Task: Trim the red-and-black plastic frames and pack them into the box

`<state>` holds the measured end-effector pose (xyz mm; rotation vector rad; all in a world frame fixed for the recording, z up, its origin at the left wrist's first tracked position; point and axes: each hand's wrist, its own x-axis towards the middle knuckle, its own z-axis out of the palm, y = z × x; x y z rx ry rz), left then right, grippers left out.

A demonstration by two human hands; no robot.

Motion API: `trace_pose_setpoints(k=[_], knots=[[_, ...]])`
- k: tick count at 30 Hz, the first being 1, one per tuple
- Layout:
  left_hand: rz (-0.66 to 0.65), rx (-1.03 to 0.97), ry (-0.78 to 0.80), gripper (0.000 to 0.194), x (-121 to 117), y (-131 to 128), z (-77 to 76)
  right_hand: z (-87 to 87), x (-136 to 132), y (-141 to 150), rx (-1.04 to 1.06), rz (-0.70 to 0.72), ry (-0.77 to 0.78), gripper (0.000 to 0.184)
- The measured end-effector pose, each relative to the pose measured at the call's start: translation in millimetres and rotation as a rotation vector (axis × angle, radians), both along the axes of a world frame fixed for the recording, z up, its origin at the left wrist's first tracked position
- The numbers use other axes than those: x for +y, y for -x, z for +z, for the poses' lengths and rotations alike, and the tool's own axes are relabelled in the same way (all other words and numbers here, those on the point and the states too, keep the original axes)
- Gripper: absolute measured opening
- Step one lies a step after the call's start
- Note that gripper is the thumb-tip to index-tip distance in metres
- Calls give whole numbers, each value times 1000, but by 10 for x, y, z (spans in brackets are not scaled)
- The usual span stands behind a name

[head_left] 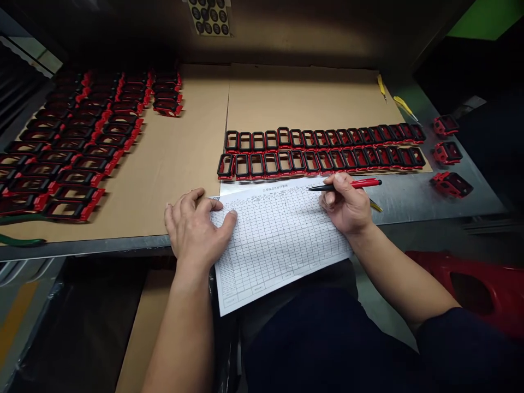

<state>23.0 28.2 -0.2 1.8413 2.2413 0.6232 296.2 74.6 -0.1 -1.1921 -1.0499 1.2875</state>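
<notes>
Far left: green handles (pixel 22 241) at the near edge of the counter (pixel 155 242), beside a slanted block of red-black frames (pixel 88 144) on cardboard (pixel 192 136). Left hand (pixel 198 226): open, fingers spread, thumb on the left margin of the printed form (pixel 270 234), not gripping. Form lies at a slant, lower part past the counter edge. Two rows of frames (pixel 284 161) just beyond it. Right hand (pixel 350 210): closed on a red-black pen (pixel 366 183), pointed end left, over the top part of the form; can't tell if it touches. Right: yellow tools (pixel 405 107), then three red parts (pixel 448 153) on bare metal.

Step, my read: pen poised at the form's upper rows, writing or about to. Next move calls for a light, steady tip and left hand pinning the sheet; overhang gives little backing low down.
</notes>
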Motion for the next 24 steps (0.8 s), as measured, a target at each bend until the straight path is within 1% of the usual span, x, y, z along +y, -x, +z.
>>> trace_pose_setpoints(k=[2, 4, 7, 9, 11, 15, 24], knots=[[0, 3, -4, 20, 1, -1, 1, 12, -15, -11, -2, 10, -7, 36], [5, 6, -4, 20, 2, 0, 0, 22, -65, 1, -80, 47, -52, 29], [6, 6, 2, 21, 2, 3, -5, 39, -154, 49, -331, 206, -166, 15], [5, 4, 5, 22, 5, 4, -6, 54, -194, 86, -494, 278, -200, 10], [14, 2, 10, 24, 10, 2, -4, 69, -216, 118, -573, 262, -191, 11], [41, -4, 17, 26, 23, -11, 4, 79, -233, 161, -637, 207, -203, 12], [46, 5, 22, 25, 28, -20, 4, 65, -234, 181, -680, 232, -249, 10]])
